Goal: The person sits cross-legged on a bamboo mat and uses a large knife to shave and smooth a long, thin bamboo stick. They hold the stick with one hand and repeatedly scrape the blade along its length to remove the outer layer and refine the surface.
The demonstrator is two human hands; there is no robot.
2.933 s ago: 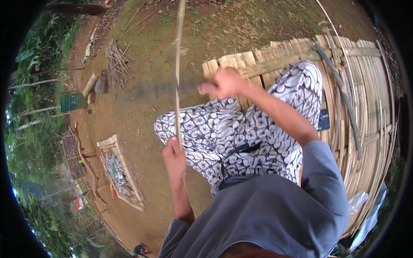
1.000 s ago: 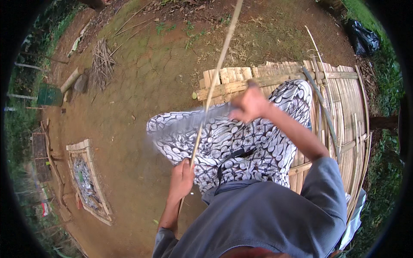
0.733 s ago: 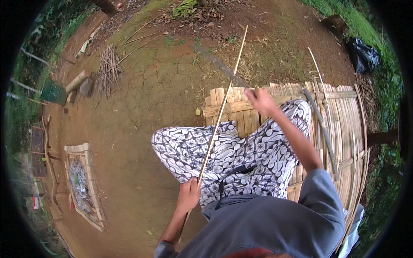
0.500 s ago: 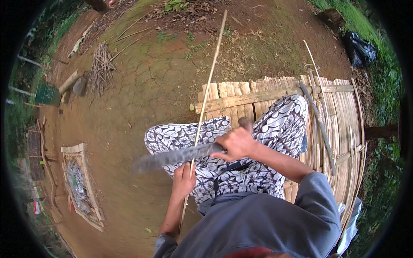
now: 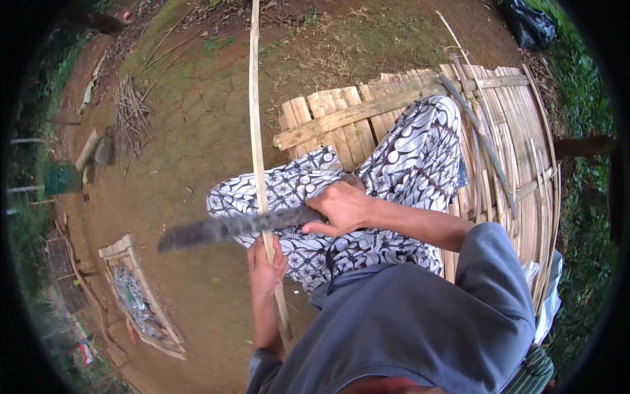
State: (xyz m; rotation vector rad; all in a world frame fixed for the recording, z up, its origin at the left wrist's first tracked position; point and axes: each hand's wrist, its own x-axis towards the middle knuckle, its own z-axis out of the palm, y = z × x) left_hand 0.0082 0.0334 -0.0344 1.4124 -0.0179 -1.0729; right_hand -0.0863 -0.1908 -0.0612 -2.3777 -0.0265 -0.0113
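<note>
My right hand (image 5: pixel 342 209) is closed round the handle of a machete (image 5: pixel 220 230), its long dark blade stretching out to the left. The blade lies across a long, pale bamboo strip (image 5: pixel 256 118), just above my left hand (image 5: pixel 268 268). That hand grips the strip, fingers wrapped round it. The strip runs from the top of the view down past my left forearm. Beneath both hands are my crossed legs in black-and-white patterned trousers (image 5: pixel 410 148). Most of the machete's handle is hidden by my right hand.
I sit on a bamboo slat platform (image 5: pixel 341 131), where a grey pole (image 5: pixel 482 144) and thin strips lie at the right. On the bare ground are a stick pile (image 5: pixel 131 111), a stone (image 5: pixel 104 151) and a framed pit of litter (image 5: pixel 138 305). A black bag (image 5: pixel 528 25) lies far right.
The strip stands more upright and shows its broader face. Both hands and the machete have shifted left, the blade less smeared. My view has tilted, so the platform sits higher.
</note>
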